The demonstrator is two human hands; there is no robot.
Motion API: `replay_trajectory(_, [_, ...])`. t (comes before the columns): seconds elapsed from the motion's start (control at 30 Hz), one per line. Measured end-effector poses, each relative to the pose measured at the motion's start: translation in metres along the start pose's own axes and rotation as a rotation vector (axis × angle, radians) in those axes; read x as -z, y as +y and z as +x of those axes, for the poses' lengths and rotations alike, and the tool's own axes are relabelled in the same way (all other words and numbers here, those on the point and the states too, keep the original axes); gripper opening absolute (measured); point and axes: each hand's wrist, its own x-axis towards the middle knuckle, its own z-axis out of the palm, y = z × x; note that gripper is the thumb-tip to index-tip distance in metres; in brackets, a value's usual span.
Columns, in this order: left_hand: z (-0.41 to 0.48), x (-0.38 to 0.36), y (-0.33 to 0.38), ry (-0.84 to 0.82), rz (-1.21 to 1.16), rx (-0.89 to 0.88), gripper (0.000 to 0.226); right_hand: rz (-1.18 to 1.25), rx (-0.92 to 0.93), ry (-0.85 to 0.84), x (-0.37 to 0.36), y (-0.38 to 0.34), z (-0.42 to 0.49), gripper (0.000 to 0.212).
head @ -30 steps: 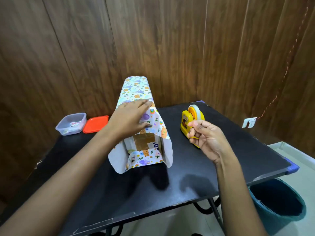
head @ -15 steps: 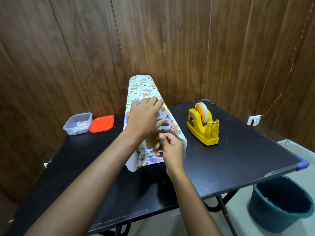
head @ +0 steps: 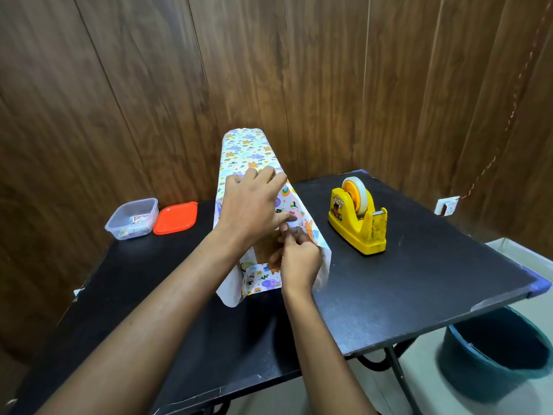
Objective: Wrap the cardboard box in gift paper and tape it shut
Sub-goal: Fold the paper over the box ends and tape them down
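A long cardboard box (head: 264, 250) lies on the black table (head: 419, 280), covered in colourful cartoon gift paper (head: 247, 152). Its near end stands open, with brown cardboard showing between the paper flaps. My left hand (head: 250, 209) lies flat on top of the box, fingers straight, pressing the upper flap down. My right hand (head: 294, 257) is at the open end and pinches a small clear piece of tape (head: 291, 230) against the flap's edge. A yellow tape dispenser (head: 357, 223) stands to the right of the box.
A clear plastic tub (head: 131, 218) and its orange lid (head: 175, 217) sit at the table's back left. A dark blue bucket (head: 493, 354) stands on the floor at the right, below the table's corner. Wood-panelled walls close in behind.
My right hand left the tape dispenser and came over to the open end of the box with a piece of tape. My left hand stayed on the top flap.
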Motion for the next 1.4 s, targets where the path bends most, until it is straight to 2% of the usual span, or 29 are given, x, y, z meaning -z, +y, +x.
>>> replay_trajectory(0.17, [-0.001,0.002,0.002,-0.032,0.000,0.005,0.056,0.001,-0.131,-0.030,0.005,0.007,-0.004,0.052])
replay_trajectory(0.43, [0.001,0.007,0.003,-0.126,0.024,0.028,0.059,0.120,-0.285,-0.157,0.010,0.003,-0.006,0.038])
replay_trajectory(0.53, [0.000,0.008,0.004,-0.110,0.012,0.028,0.059,0.163,-0.299,-0.181,0.009,0.000,-0.012,0.038])
replay_trajectory(0.67, [0.002,0.009,0.003,-0.133,0.022,0.043,0.055,0.177,-0.344,-0.207,0.010,-0.009,-0.016,0.028])
replay_trajectory(0.8, [0.005,0.012,-0.003,-0.149,-0.017,0.031,0.048,0.146,-0.309,-0.301,0.022,-0.018,-0.031,0.034])
replay_trajectory(0.87, [0.007,0.016,-0.011,-0.204,-0.120,0.044,0.044,0.085,-0.169,-0.402,0.031,-0.035,-0.041,0.033])
replay_trajectory(0.93, [0.008,0.018,-0.021,-0.267,-0.277,0.077,0.040,0.026,0.067,-0.411,0.042,-0.060,-0.040,0.034])
replay_trajectory(1.03, [0.002,0.022,-0.036,-0.273,-0.452,0.224,0.040,-0.204,0.452,-0.200,0.055,-0.089,-0.014,0.031])
replay_trajectory(1.07, [-0.001,0.025,-0.039,-0.226,-0.507,0.310,0.039,-0.269,0.496,-0.143,0.058,-0.093,-0.002,0.029])
replay_trajectory(1.1, [-0.004,0.027,-0.044,-0.176,-0.589,0.430,0.038,-0.297,0.474,-0.133,0.059,-0.093,0.014,0.026])
replay_trajectory(1.17, [-0.011,0.032,-0.052,-0.130,-0.882,0.775,0.038,-0.270,0.237,-0.273,0.058,-0.088,0.040,0.024])
replay_trajectory(1.23, [-0.021,0.036,-0.058,-0.243,-1.243,1.096,0.045,-0.256,-0.010,-0.491,0.053,-0.081,0.060,0.031])
replay_trajectory(1.3, [-0.034,0.035,-0.058,-0.356,-1.505,1.173,0.045,-0.232,-0.102,-0.652,0.046,-0.079,0.066,0.038])
replay_trajectory(1.4, [-0.051,0.021,-0.049,-0.227,-1.854,1.149,0.038,-0.273,-0.072,-0.741,0.030,-0.098,0.064,0.038])
